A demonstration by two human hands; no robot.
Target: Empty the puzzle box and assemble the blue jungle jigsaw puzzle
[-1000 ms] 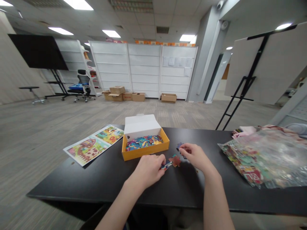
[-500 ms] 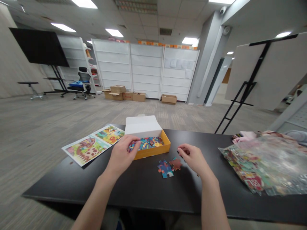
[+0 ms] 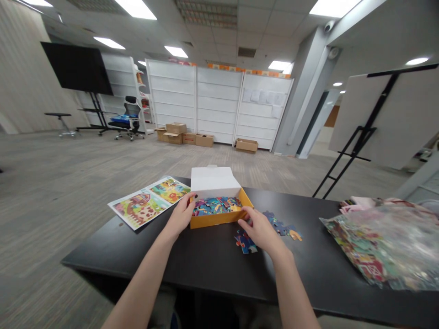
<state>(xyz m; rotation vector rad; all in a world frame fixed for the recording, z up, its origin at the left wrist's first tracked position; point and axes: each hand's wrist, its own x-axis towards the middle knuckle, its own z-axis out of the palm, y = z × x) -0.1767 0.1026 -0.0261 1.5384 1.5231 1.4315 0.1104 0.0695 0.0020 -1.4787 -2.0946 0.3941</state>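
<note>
An open yellow box (image 3: 214, 221) with a raised white lid stands on the black table, filled with colourful jigsaw puzzle pieces (image 3: 219, 205). My left hand (image 3: 180, 214) is closed at the box's left wall, thumb and fingers on its edge. At the front right corner of the box, my right hand (image 3: 259, 228) has its fingers bent against the yellow wall. Some joined blue puzzle pieces (image 3: 246, 243) lie just below my right hand, which partly covers them. Beyond that hand is a row of puzzle pieces (image 3: 281, 227), ending in an orange one.
A printed picture sheet (image 3: 144, 203) lies left of the box. Clear plastic bags with colourful contents (image 3: 380, 246) cover the table's right end. Behind the table are an office chair (image 3: 128, 119), cardboard boxes (image 3: 176, 132) and a board on a black stand (image 3: 360, 137).
My left hand has drawn back from over the pieces to the box's left wall. My right hand has moved left to the box's corner, uncovering the row of pieces. The view has shifted.
</note>
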